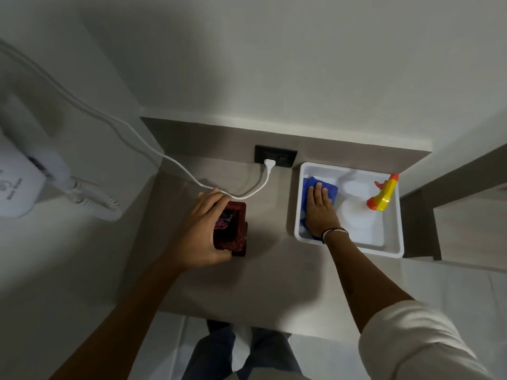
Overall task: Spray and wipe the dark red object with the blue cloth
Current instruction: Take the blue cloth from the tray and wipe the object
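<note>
Box [231, 231], dark red, stands on the counter [274, 283], gripped around its sides by the left hand [197, 231]. Right hand [319, 211] lies flat on the cloth [329, 190] inside the tray [395, 242], beside the sprayer [384, 197]. Dryer [19, 185] lettering is unreadable.
</note>
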